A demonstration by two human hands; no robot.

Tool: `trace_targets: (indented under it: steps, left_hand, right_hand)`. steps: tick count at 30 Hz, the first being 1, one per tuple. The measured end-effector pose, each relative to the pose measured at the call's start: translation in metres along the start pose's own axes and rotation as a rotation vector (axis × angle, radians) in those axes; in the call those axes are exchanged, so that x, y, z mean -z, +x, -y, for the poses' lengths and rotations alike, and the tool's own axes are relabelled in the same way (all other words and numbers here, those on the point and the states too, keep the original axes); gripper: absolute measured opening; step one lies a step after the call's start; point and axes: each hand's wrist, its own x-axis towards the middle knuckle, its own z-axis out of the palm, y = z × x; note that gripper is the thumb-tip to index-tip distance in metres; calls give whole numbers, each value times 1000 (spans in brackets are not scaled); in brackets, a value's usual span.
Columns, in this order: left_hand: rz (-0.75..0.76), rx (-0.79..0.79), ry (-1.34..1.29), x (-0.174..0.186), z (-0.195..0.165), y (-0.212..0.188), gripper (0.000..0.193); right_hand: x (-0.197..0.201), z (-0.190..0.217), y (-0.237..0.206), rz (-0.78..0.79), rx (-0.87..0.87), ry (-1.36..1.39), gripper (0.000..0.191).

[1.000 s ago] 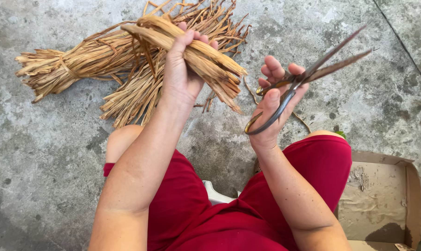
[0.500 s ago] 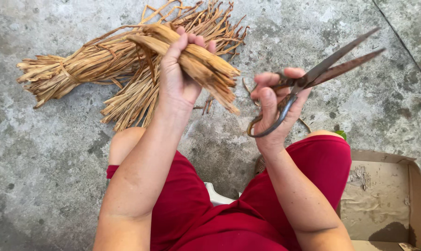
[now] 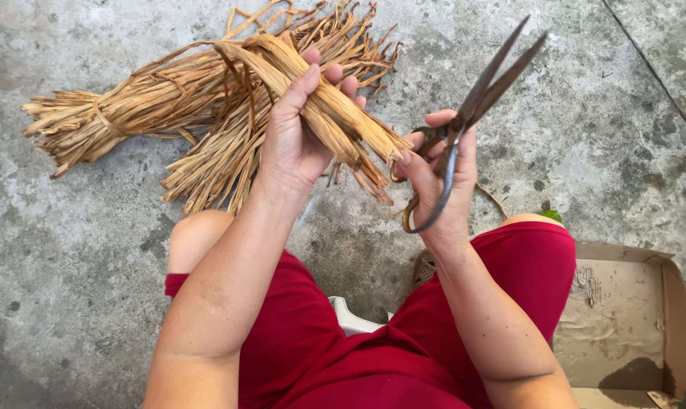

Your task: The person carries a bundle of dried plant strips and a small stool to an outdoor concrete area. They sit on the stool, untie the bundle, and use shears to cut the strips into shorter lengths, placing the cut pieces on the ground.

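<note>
Soft, even daylight, faint shadows, sharp focus throughout, perhaps slight wide-angle stretch at the edges.

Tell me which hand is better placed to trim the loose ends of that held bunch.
Right, most likely. The right hand already grips the dark scissors just beside the bunch's near ends, while the left hand is wrapped around the dried-leaf bunch, steadying it.

A grey, stained concrete floor [image 3: 70,265] is seen beneath the scene, crossed by a thin crack [image 3: 653,72] at upper right. An opened, soiled cardboard box [image 3: 623,326] is laid flat at lower right. A small green leaf [image 3: 551,216] is glimpsed beside red shorts [image 3: 403,356], with a white seat edge [image 3: 350,318] shown between them.
</note>
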Motion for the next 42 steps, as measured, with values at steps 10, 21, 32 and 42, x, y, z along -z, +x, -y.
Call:
trace_targets:
  steps: [10,21,32,42]
  left_hand:
    - [-25,232,246,-5,-13,-9,33]
    - [-7,-32,94,6,-26,-6,29]
    - [-65,8,146,1,-4,-16,29]
    - [-96,7,124,4,0,-19,30]
  right_hand:
    - [18,14,1,-1,49,7,44]
    - [33,-4,-7,120,54,-449,56]
    - [32,-14,-11,152,141,-718,62]
    - [29,-22,-14,116,-2,-332,54]
